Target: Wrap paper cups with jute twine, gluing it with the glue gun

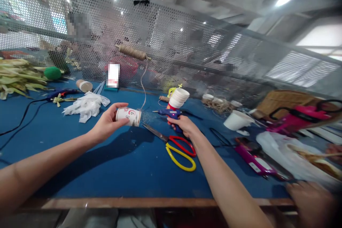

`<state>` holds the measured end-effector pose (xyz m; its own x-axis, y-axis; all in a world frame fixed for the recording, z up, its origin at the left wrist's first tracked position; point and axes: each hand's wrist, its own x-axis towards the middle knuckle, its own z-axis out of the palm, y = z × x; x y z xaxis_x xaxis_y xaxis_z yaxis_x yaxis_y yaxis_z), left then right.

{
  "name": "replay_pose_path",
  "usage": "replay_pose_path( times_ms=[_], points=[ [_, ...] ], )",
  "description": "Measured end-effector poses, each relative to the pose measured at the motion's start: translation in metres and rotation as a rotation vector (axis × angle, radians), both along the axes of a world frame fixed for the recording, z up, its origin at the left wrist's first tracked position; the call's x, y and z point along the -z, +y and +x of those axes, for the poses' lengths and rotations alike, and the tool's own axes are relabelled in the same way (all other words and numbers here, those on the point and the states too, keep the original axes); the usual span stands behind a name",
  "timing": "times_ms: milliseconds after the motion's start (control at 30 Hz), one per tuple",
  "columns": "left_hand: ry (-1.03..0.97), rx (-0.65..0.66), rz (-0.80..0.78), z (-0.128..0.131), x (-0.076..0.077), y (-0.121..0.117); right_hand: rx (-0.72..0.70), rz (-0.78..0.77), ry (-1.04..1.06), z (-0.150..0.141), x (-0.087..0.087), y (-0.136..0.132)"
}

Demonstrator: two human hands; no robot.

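My left hand (pixel 109 123) is closed round a printed paper cup (pixel 128 116), held on its side a little above the blue table. In my right hand (pixel 184 125) is a blue glue gun (pixel 171 113), its nozzle pointing left toward the cup's end with a gap between them. Just behind the gun stands a stack of white paper cups (pixel 179 97). Scissors (pixel 171 145) with one red and one yellow handle lie below the gun, blades slightly apart. A thin twine (pixel 143 82) runs down from a spool (pixel 132 52) to behind the held cup.
A perforated metal screen (pixel 165 35) backs the table. At left lie white plastic bags (pixel 87 106), another glue gun (pixel 62 93) and dried husks (pixel 18 76). At right are a purple power strip (pixel 253 160), a plastic bag (pixel 275 142) and another person's hand (pixel 310 196).
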<state>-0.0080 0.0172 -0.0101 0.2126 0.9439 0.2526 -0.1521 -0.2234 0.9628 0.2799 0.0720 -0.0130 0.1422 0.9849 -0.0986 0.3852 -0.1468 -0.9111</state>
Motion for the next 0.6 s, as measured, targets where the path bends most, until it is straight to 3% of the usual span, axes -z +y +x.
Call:
replay_pose_path(
  times_ms=[367,533,600],
  points=[
    [0.032,0.006,0.137,0.002,0.000,-0.007,0.090,0.086,-0.609,0.013,0.013,0.009],
    [0.048,0.023,0.159,0.002,0.001,-0.009,0.179,0.159,-0.753,0.002,0.001,0.000],
    [0.047,0.028,0.163,0.003,0.001,-0.011,0.068,0.240,-0.673,-0.013,-0.008,-0.009]
  ],
)
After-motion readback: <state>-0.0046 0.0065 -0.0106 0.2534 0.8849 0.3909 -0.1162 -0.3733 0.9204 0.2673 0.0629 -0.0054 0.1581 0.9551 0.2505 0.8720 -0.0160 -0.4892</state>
